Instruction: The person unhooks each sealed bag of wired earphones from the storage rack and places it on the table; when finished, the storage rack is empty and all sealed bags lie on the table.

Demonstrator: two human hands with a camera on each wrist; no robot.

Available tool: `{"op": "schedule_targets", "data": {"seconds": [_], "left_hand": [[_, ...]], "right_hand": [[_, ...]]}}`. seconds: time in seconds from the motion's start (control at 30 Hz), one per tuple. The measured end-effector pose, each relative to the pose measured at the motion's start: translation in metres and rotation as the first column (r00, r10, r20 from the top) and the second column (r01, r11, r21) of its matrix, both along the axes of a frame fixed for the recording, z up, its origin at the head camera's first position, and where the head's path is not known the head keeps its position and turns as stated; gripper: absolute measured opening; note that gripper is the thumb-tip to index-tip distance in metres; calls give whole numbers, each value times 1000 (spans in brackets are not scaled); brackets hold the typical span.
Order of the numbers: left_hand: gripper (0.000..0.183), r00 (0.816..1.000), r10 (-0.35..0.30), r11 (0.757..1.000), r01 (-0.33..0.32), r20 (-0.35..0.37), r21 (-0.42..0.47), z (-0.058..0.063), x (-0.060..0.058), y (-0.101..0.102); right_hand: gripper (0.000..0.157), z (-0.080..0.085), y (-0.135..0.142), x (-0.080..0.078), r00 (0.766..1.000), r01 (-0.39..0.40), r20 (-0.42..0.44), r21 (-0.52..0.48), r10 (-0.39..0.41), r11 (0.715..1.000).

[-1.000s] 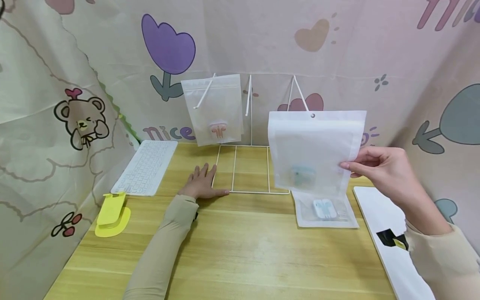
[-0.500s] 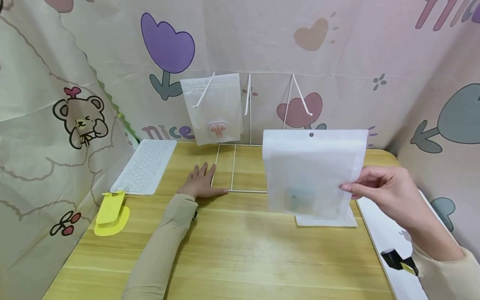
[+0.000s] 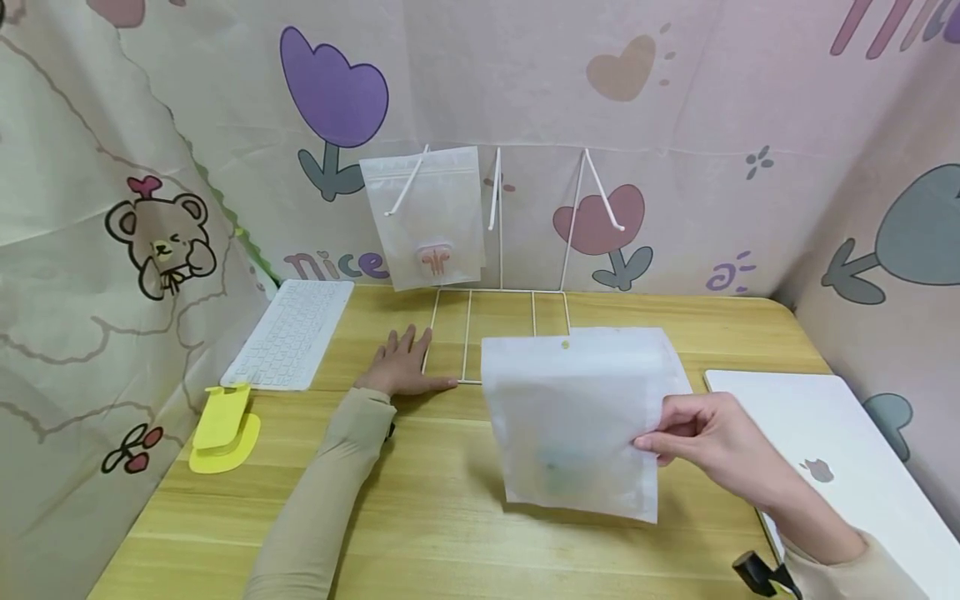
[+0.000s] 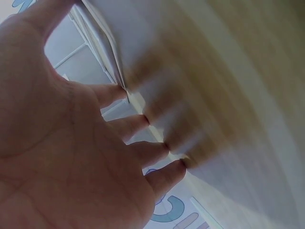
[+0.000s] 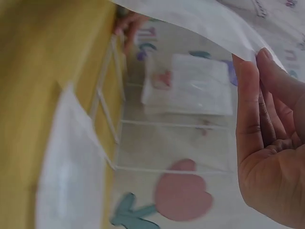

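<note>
My right hand (image 3: pixel 701 433) pinches the right edge of a white zip pouch (image 3: pixel 577 417) between thumb and fingers. The pouch hangs upright over the table, a blurred greenish shape showing through its lower part. In the right wrist view, the pinched pouch edge (image 5: pixel 205 16) runs along the top. Behind it, mostly covered, lies another white pouch (image 3: pixel 677 367). My left hand (image 3: pixel 401 364) rests flat with spread fingers at the left side of the white wire rack (image 3: pixel 467 337); its fingertips (image 4: pixel 176 167) touch the wood in the left wrist view.
A pouch (image 3: pixel 427 208) with a pinkish item hangs from the rack's left hook. The middle hook (image 3: pixel 495 192) and right hook (image 3: pixel 604 196) carry nothing. A white keyboard (image 3: pixel 292 333) and yellow stand (image 3: pixel 223 429) are at left, a silver laptop (image 3: pixel 817 417) at right.
My right hand has drawn the pouch off the right hook, then down and toward me to the left. The left hand has stayed in place.
</note>
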State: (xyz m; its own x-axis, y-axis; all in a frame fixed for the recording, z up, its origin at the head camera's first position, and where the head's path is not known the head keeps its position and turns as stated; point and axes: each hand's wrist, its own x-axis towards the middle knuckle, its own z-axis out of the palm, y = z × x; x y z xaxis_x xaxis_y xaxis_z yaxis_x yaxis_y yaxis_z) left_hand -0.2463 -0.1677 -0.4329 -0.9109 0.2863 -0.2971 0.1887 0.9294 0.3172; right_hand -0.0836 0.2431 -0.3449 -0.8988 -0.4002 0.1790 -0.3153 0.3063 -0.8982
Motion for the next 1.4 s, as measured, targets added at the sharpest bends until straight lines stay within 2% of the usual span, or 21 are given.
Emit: {"op": "schedule_targets", "data": {"seconds": [0.13, 0.27, 0.47, 0.63, 0.9, 1.4], "left_hand": [[112, 1000, -6, 1000, 6, 0, -7, -2, -1, 0], [111, 1000, -4, 1000, 4, -2, -10, -1, 0, -1], [111, 1000, -2, 1000, 2, -5, -15, -2, -1, -1], [111, 1000, -1, 1000, 1, -8, -12, -3, -1, -1], [111, 1000, 2, 1000, -2, -12, -8, -2, -2, -1], [111, 1000, 2, 1000, -2, -13, -5, -1, 0, 0]], "right_hand": [[12, -15, -5, -4, 998, -27, 65, -2, 27, 1000], [14, -25, -7, -10, 991, -6, 135, -3, 6, 1000], [25, -39, -11, -17, 969, 3, 247, -31, 5, 999], [28, -49, -15, -20, 953, 32, 301, 1, -31, 999], [29, -63, -19, -24, 937, 56, 341, 59, -73, 997], [31, -82, -34, -28, 933, 19, 355, 115, -59, 993]]}}
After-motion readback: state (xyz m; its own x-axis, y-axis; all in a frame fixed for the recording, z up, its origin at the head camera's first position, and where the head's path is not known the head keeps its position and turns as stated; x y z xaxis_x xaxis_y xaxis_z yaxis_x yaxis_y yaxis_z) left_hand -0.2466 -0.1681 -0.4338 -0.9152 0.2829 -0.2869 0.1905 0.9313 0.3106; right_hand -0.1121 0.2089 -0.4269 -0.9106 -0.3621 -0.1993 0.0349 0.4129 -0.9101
